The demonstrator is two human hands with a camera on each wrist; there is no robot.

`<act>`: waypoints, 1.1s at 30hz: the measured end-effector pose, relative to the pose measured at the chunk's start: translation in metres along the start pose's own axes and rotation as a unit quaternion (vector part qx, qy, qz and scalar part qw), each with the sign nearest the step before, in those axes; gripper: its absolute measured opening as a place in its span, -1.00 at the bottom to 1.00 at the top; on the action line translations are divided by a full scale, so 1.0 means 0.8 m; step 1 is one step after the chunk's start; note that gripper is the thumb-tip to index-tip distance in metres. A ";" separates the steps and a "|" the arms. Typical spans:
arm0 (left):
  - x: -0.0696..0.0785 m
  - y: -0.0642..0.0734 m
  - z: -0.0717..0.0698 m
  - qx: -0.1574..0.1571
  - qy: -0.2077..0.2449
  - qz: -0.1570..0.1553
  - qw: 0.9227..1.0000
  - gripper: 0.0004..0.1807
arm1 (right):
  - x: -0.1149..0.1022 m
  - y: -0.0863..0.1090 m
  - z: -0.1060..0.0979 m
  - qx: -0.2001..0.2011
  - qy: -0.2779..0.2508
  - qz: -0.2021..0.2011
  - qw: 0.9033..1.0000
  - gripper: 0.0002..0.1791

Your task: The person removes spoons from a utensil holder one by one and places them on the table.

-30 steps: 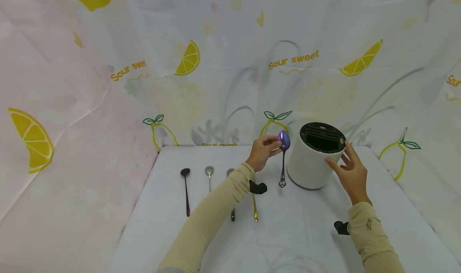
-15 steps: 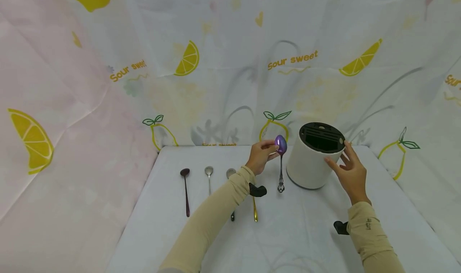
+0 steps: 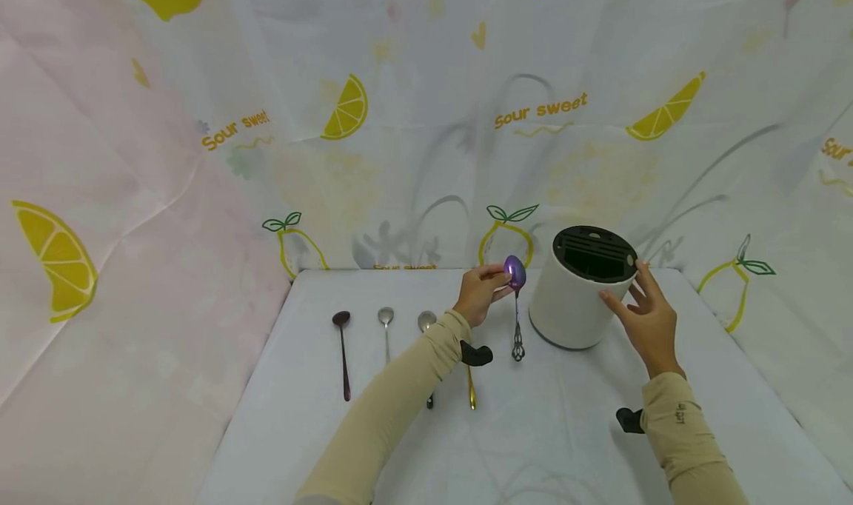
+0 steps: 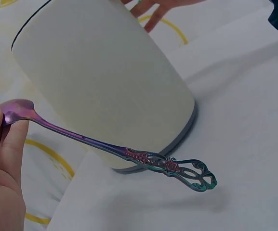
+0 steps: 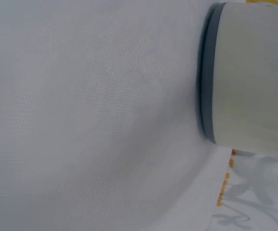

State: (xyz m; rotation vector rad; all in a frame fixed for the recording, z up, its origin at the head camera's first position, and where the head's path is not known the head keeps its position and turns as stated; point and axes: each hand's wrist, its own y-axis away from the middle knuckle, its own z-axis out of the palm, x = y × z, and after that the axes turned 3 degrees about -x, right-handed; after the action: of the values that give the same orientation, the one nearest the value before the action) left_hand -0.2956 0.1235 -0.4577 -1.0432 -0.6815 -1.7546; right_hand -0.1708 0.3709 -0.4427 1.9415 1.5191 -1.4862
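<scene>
My left hand (image 3: 481,292) pinches a purple iridescent spoon (image 3: 515,272) by its bowl, and the ornate openwork handle (image 4: 172,166) hangs downward over the table. Just right of the spoon stands a white round utensil holder (image 3: 571,309) with a black slotted top (image 3: 595,253) that has one large opening. My right hand (image 3: 646,320) rests against the holder's right side near the rim, thumb in front and fingers spread behind. In the left wrist view the spoon overlaps the holder's white wall (image 4: 105,72). The right wrist view shows the holder's grey base (image 5: 208,72) on the cloth; the hand is outside it.
Left of the holder, several spoons lie in a row on the white table (image 3: 566,446): a dark one (image 3: 344,357), a silver one (image 3: 386,316), another silver-bowled one (image 3: 427,319) and a gold-handled one (image 3: 472,390). My left forearm partly covers them. A lemon-print curtain (image 3: 426,120) hangs behind.
My left hand has lowered the purple spoon slightly and shifted it left, a little farther from the holder. The right hand and the holder stay in place.
</scene>
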 end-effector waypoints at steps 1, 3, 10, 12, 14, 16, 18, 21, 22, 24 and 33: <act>-0.001 0.000 -0.001 0.004 -0.002 -0.002 1.000 -0.70 | 0.000 0.000 0.000 0.000 -0.001 0.000 1.000 -0.14; -0.004 0.000 -0.003 0.014 -0.010 -0.005 1.000 -0.71 | 0.000 0.000 0.000 0.000 -0.005 -0.002 1.000 -0.14; -0.012 0.001 -0.011 0.033 -0.019 -0.020 0.999 -0.72 | -0.001 0.000 -0.001 0.004 -0.011 -0.012 1.000 -0.14; -0.015 0.002 -0.014 0.036 -0.021 -0.024 0.999 -0.72 | 0.000 0.000 0.000 0.006 -0.013 -0.013 1.000 -0.14; -0.017 0.001 -0.016 0.039 -0.020 -0.027 0.999 -0.72 | 0.001 0.000 0.000 0.006 -0.014 -0.012 1.000 -0.14; -0.019 0.001 -0.019 0.040 -0.023 -0.030 0.998 -0.72 | 0.001 0.000 0.000 0.005 -0.011 -0.009 1.000 -0.15; -0.021 0.001 -0.020 0.041 -0.024 -0.033 0.998 -0.73 | 0.002 0.000 0.000 0.005 -0.012 -0.006 1.000 -0.15; -0.024 0.002 -0.023 0.045 -0.022 -0.036 0.998 -0.73 | 0.001 0.001 0.001 0.006 -0.011 -0.002 1.000 -0.15; -0.025 0.002 -0.024 0.047 -0.018 -0.038 0.998 -0.73 | 0.002 0.000 0.001 0.006 -0.012 -0.002 1.000 -0.15; -0.026 0.002 -0.026 0.050 -0.012 -0.039 0.998 -0.73 | 0.002 0.000 0.002 0.008 -0.014 -0.003 1.000 -0.15; -0.032 0.005 -0.030 0.059 0.010 -0.046 0.997 -0.72 | 0.003 0.000 0.003 0.014 -0.022 -0.012 1.000 -0.16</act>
State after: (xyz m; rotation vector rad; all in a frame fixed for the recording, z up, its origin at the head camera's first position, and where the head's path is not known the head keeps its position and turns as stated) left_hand -0.2952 0.1141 -0.4917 -0.9256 -0.8210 -1.7782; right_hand -0.1723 0.3709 -0.4457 1.8998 1.5170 -1.5581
